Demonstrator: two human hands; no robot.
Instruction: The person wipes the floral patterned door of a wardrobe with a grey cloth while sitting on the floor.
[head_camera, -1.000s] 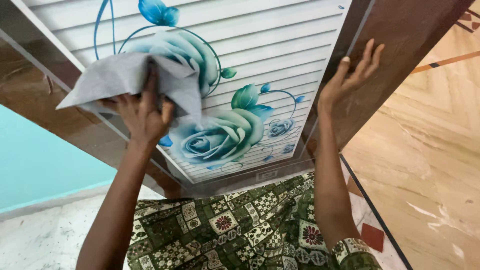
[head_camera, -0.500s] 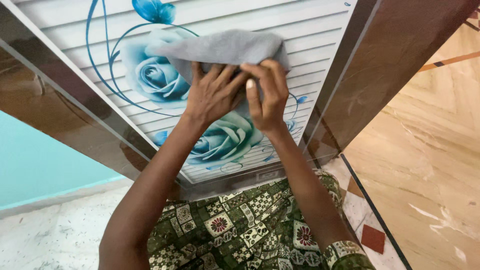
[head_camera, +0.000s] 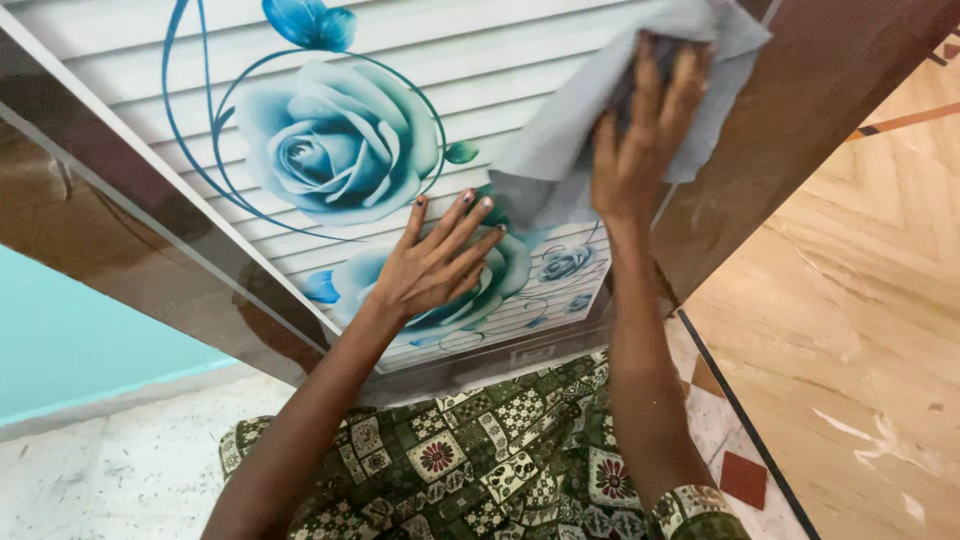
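Only the head view here, looking down at a glossy door panel printed with blue roses on white slats, brown frame either side. The right hand has its fingers spread flat, pressing a grey cloth against the panel's right edge where it meets the frame, more pinned under the palm than gripped. The left hand is open too, fingers fanned, resting bare on the lower rose print and holding nothing. Green patterned fabric covers the lap below, with marble floor off to the right. My guess at the risk: the cloth is bunched and only pressed, so it could slip out on a hard swipe, and that bare palm may leave smudges on the gloss
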